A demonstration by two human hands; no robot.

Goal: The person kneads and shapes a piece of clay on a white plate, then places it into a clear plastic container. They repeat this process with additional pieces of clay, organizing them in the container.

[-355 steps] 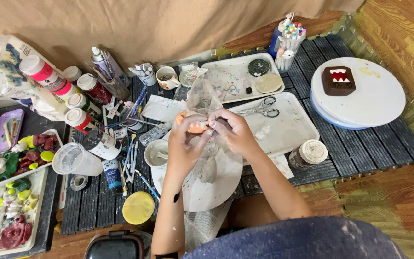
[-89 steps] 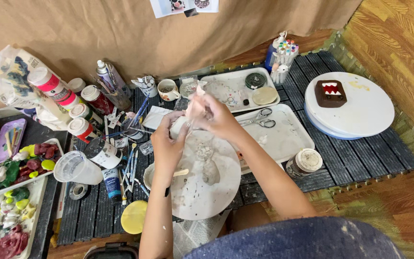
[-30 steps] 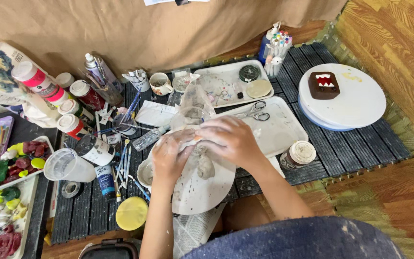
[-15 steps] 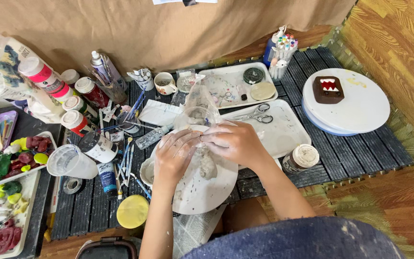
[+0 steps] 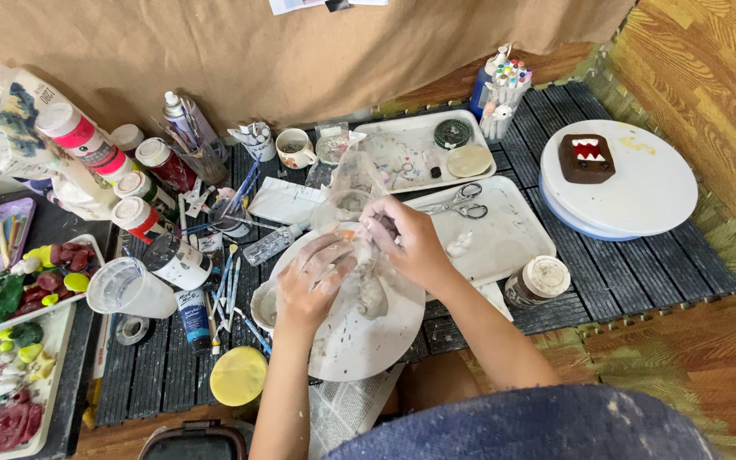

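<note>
My left hand (image 5: 315, 279) and my right hand (image 5: 405, 242) meet over a round white work plate (image 5: 359, 341) smeared with grey clay. Both hands hold a clear crumpled plastic bag (image 5: 353, 181) that rises upward from between them. A small orange bit (image 5: 347, 235) shows between the hands, and a grey clay lump (image 5: 373, 294) lies on the plate just below my right hand. My fingers are dusted with clay.
Scissors (image 5: 460, 201) lie on a white tray (image 5: 504, 238) to the right. A round white turntable (image 5: 632, 183) bears a brown toothed block (image 5: 586, 158). Paint bottles (image 5: 138, 183), brushes, a clear cup (image 5: 129, 288), a yellow disc (image 5: 238, 376) and a lidded jar (image 5: 538, 279) crowd the dark mat.
Over the last second my hands stayed on the bag above the plate, and my right hand shifted slightly up. Earlier, both hands held the bag higher.
</note>
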